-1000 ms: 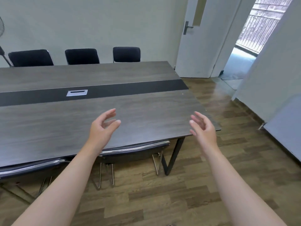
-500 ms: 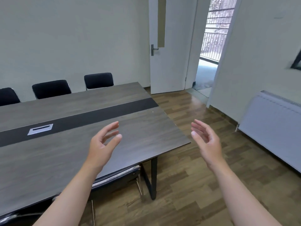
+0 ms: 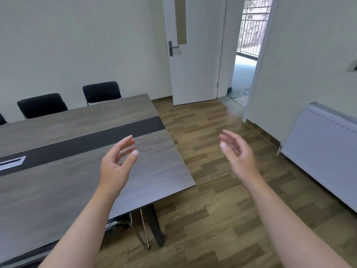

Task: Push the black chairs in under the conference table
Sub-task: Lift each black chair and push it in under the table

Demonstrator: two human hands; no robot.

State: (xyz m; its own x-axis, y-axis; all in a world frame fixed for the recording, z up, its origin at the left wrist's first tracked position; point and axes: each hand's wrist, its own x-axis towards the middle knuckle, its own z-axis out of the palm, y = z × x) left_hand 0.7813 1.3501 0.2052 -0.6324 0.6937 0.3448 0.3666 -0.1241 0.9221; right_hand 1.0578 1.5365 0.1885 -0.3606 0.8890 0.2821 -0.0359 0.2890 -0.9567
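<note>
Along the far side of your bench [image 3: 58,186] you can count three black chairs: a sliver of one at the left edge [image 3: 2,119], a second [image 3: 42,105] beside it, and a third [image 3: 102,92] nearest the bench's right end. All three backs stand close against the far edge with their seats hidden behind the top. On your near side, one more chair [image 3: 117,224] sits tucked beneath the bench by the dark leg [image 3: 155,225]; only its chrome frame and a bit of black show. A silver cable hatch [image 3: 10,162] lies in the dark strip down the middle of the bench.

Your left hand [image 3: 116,167] hovers above the bench's near right corner, fingers [image 3: 125,144] loosely spread and curled, grasping nothing. Your right hand [image 3: 239,157] hangs over the wooden floor [image 3: 212,219] past the end of the bench, palm turned inward, also slack and empty.

Further right, a white door [image 3: 193,64] stands open onto a bright passage with a railing [image 3: 251,35]. A white radiator [image 3: 324,147] lines the right wall. Nothing lies on the floor between you and the bench end.
</note>
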